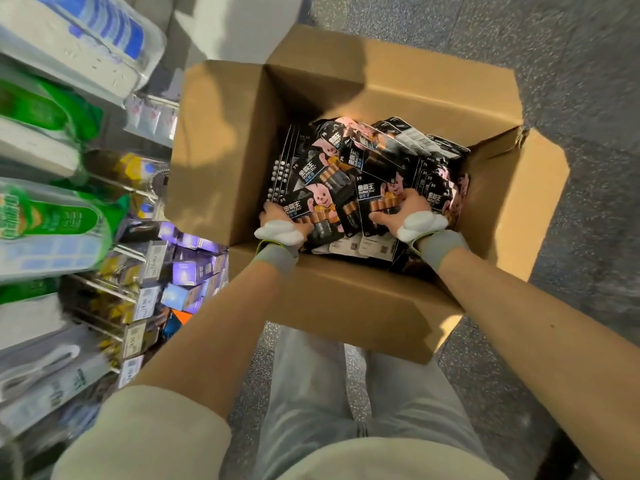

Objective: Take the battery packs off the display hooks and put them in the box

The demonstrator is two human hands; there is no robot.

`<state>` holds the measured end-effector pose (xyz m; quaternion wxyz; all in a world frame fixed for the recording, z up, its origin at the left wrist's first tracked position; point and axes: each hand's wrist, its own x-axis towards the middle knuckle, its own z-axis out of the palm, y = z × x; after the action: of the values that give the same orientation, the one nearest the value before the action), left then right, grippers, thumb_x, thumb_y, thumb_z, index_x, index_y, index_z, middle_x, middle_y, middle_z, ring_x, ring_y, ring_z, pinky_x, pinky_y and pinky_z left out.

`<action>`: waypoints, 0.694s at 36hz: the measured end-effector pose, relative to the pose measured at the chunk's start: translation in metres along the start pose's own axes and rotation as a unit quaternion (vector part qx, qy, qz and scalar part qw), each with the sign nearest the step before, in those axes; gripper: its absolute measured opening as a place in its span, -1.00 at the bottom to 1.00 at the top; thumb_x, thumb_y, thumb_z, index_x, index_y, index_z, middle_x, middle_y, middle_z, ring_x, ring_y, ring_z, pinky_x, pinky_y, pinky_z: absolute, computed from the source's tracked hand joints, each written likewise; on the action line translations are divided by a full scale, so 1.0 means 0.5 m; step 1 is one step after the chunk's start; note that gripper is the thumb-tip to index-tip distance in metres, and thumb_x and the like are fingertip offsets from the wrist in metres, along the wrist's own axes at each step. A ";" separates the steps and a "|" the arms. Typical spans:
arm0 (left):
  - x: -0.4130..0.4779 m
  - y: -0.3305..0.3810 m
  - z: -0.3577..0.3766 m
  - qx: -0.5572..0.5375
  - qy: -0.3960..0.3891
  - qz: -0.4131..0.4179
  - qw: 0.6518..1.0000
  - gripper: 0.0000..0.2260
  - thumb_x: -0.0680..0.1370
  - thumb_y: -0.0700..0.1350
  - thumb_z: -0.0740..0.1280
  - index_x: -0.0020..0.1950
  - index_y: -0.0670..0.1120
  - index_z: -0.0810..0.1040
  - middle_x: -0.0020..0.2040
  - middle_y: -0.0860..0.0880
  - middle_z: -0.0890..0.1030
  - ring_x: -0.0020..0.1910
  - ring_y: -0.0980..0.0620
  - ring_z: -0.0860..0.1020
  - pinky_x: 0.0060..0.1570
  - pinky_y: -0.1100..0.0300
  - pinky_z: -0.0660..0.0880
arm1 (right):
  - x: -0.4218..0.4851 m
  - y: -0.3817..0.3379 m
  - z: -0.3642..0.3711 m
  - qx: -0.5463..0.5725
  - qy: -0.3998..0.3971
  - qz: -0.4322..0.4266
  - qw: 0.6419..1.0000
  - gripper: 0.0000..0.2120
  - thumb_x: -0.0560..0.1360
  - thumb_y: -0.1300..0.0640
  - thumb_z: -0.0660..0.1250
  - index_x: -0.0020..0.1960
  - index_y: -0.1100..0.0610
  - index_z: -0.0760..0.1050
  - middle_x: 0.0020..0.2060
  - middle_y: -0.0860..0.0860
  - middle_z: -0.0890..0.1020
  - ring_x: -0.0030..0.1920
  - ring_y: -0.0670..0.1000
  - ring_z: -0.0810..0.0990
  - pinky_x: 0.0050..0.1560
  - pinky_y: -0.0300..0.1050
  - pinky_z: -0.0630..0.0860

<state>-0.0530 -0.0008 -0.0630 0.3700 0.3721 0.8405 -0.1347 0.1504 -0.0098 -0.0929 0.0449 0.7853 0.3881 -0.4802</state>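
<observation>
Both hands are down inside the box (214,150), close to its near wall. The left hand (277,220) sits at the near-left of the heap and curls round the left edge of a near pack (313,216); its fingers are mostly hidden under the card, so the clasp is likely rather than plain. The right hand (403,209) lies toward the near-right, with its thumb across the clear blister of a second pack (377,202) and its fingers bent over the far edge.

The battery packs (346,157) cover the box floor from wall to wall, loosely overlapped and tilted at all angles. They are glossy black cards printed with a pink bunny, with copper-and-black cells under clear plastic bubbles; a few by the near wall lie face down, showing white backs with printed codes.

The box is plain brown corrugated cardboard; its flaps are folded outward and it stands on a speckled grey floor (554,46). Each hand carries a white padded piece on its back and a grey band (277,256) at the wrist.

Along the left side run blurred shelves (52,220) of green and white wrapped goods, with price tags (140,306) on metal rails.
</observation>
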 end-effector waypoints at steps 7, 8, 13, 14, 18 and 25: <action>-0.016 -0.007 -0.009 -0.004 -0.006 0.006 1.000 -0.25 0.41 0.16 0.51 0.44 -0.13 0.26 0.37 -0.11 0.48 0.36 -0.11 0.46 0.20 0.13 0.36 | -0.009 -0.001 0.002 0.041 -0.011 -0.009 0.999 -0.50 0.41 0.06 0.48 0.25 0.25 0.46 0.07 0.10 0.60 0.18 0.14 0.56 0.11 -0.15 0.44; -0.014 -0.011 -0.011 -0.003 -0.012 0.014 1.000 -0.28 0.41 0.18 0.50 0.42 -0.11 0.32 0.35 -0.09 0.51 0.33 -0.12 0.48 0.16 0.15 0.36 | -0.012 -0.002 -0.001 0.039 -0.007 -0.005 0.999 -0.50 0.41 0.04 0.48 0.24 0.25 0.47 0.03 0.10 0.59 0.16 0.14 0.56 0.09 -0.15 0.44; 0.022 -0.033 0.005 -0.074 -0.082 0.050 0.993 -0.28 0.20 0.22 0.55 0.28 -0.08 0.55 0.19 -0.06 0.63 0.15 -0.11 0.59 0.23 0.00 0.50 | -0.025 -0.015 0.004 0.021 -0.016 -0.005 1.000 -0.47 0.43 0.00 0.47 0.27 0.25 0.44 0.26 0.15 0.51 0.26 0.15 0.48 0.07 -0.17 0.40; 0.023 -0.035 0.006 -0.097 -0.091 0.056 0.990 -0.33 0.24 0.16 0.57 0.27 -0.09 0.56 0.17 -0.05 0.64 0.13 -0.09 0.59 0.24 0.00 0.50 | -0.028 -0.016 0.008 0.026 -0.025 -0.008 0.999 -0.45 0.44 0.01 0.46 0.30 0.26 0.41 0.28 0.16 0.49 0.27 0.16 0.47 0.08 -0.16 0.39; -0.017 -0.027 -0.017 -0.182 -0.125 0.081 0.972 -0.55 0.45 -0.18 0.52 0.29 -0.19 0.51 0.08 -0.07 0.60 0.10 -0.12 0.58 0.15 -0.04 0.56 | -0.050 -0.020 0.012 0.083 -0.047 -0.011 0.995 -0.37 0.48 0.08 0.42 0.42 0.29 0.26 0.34 0.18 0.42 0.32 0.19 0.42 0.25 -0.06 0.36; -0.025 -0.036 -0.040 -0.226 -0.112 0.134 0.958 -0.66 0.52 -0.24 0.42 0.28 -0.23 0.51 0.06 -0.09 0.58 0.05 -0.01 0.54 -0.05 0.30 0.49 | -0.090 -0.032 0.005 0.213 -0.026 -0.049 0.975 -0.51 0.51 0.16 0.39 0.37 0.27 0.35 0.12 0.09 0.54 0.04 0.08 0.52 0.09 -0.12 0.48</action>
<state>-0.0706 -0.0097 -0.0411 0.5511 0.3702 0.7447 0.0690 0.1275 -0.0255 -0.0537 -0.1370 0.7440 0.3137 -0.5739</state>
